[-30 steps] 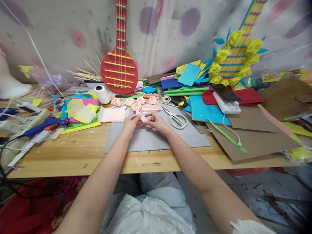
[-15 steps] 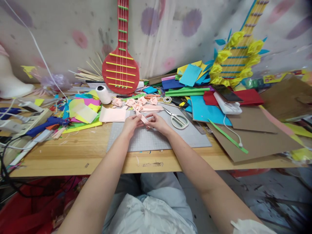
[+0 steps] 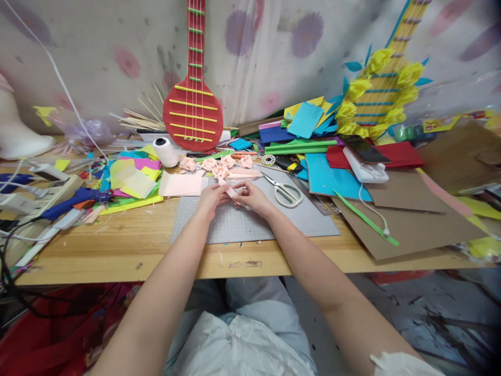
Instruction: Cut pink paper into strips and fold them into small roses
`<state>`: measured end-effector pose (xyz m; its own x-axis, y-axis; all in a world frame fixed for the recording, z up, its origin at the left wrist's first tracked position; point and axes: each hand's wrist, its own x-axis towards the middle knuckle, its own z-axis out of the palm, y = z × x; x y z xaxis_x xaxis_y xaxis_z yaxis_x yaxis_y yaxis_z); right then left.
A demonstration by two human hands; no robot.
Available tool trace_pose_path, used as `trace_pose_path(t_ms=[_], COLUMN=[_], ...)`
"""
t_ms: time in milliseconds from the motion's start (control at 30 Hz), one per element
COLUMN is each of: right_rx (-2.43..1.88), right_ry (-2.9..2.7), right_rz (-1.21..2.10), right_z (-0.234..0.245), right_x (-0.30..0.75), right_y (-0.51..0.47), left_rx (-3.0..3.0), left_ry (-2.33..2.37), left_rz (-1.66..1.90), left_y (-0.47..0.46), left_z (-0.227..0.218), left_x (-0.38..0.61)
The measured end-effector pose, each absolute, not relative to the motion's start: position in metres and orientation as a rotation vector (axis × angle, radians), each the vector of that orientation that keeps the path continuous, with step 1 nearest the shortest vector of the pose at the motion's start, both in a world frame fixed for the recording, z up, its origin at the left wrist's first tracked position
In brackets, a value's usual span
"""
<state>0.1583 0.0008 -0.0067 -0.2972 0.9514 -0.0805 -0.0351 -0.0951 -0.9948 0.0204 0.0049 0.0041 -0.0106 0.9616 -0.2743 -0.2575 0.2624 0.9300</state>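
Note:
Between my two hands is a narrow pink crepe paper strip (image 3: pixel 230 192), held above the grey cutting mat (image 3: pixel 250 224). The fingers of my left hand (image 3: pixel 213 199) pinch its left side. My right hand (image 3: pixel 252 198) grips the other side with thumb and fingertips. Just beyond the hands lie several pink paper flowers (image 3: pixel 220 168) and a loose pink strip (image 3: pixel 245 174). A flat pink paper sheet (image 3: pixel 180 185) rests left of my left hand. Scissors (image 3: pixel 287 193) with pale handles lie on the mat to the right of my right hand.
A red paper lute (image 3: pixel 193 115) and a yellow one (image 3: pixel 378 99) with paper flowers lean at the back. A white thread spool (image 3: pixel 165 152) stands behind the pink sheet. A blue glue gun (image 3: pixel 74 202) and power strip (image 3: pixel 58 193) lie left; brown cardboard (image 3: pixel 407 230) lies right.
Both hands stay almost in place on the pink strip, with only a slight shift of the fingers. Nothing else on the table has visibly moved.

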Motion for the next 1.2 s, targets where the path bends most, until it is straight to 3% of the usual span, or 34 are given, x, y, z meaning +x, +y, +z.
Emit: trace_pose_path(t_ms=[1200], right_rx=[-1.326], right_ry=[-1.465], right_rz=[1.369], right_z=[-0.006], right_x=[0.169], right_y=[0.007], left_rx=[0.660], left_ry=[1.076], left_rz=[1.480], left_y=[0.000], left_z=[-0.001], left_x=[0.023])
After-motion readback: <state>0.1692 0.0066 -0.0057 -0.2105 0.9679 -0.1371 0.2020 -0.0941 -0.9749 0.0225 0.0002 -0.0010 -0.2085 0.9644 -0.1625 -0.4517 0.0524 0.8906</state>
